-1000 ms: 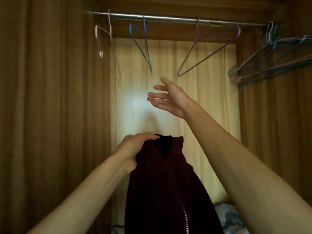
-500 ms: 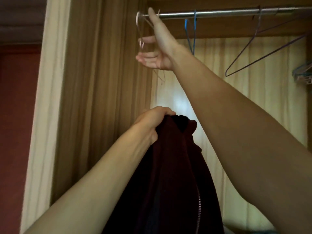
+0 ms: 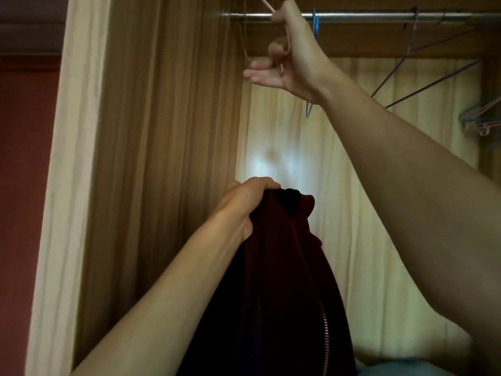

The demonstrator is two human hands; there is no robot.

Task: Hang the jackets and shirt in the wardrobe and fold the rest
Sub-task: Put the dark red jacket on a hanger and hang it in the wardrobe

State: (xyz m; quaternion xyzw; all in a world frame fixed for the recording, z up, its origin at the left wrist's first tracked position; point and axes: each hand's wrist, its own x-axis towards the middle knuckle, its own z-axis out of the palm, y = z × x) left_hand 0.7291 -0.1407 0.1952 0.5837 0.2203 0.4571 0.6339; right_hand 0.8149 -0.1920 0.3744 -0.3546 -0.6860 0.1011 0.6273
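A dark maroon jacket with a zip hangs in front of me, and my left hand grips it at the collar. High up, my right hand is at the metal wardrobe rail, its thumb and a curled finger pinching a thin pink wire hanger, while its other fingers stick out to the left. Most of that hanger is hidden behind the hand or cut off by the top edge.
A blue wire hanger hangs just right of my hand, a purple one further along, and several more hangers bunch at the far right. The wooden wardrobe side panel stands on the left; pale cloth lies on the floor bottom right.
My right hand has risen to the rail and its fingers have curled round the pink hanger, which has tipped up. The left hand keeps its grip on the jacket collar.
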